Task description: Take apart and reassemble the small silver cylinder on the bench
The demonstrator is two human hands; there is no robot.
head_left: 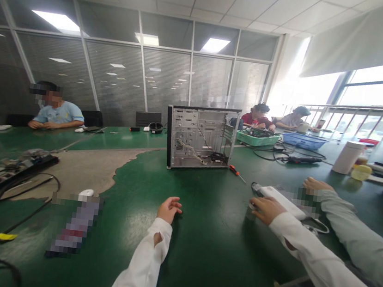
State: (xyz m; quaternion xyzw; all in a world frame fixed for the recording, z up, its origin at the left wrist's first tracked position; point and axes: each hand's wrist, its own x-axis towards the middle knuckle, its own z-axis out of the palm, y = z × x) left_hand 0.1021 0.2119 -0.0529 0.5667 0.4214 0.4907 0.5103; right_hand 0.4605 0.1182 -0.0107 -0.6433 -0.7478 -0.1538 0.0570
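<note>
My left hand (169,209), in a white sleeve, rests over the green table with nothing in it, its fingers apart and loosely bent. To the right, my right hand (267,209) is closed at the fingertips around something small and pale that I cannot make out. Just behind that hand lies a long white box-shaped device (284,201) with a cable. A computer case (202,138) stands upright ahead of both hands, its side off, showing the metal frame and loose wires. By its lower right corner lies a screwdriver (234,169) with an orange and black handle.
A co-worker's hand (317,186) in a grey-green sleeve reaches in from the right. Green (258,141) and blue (303,141) baskets stand at the back, near a white bottle (347,158). Circuit boards (9,172) and cables lie left. More people sit across the table.
</note>
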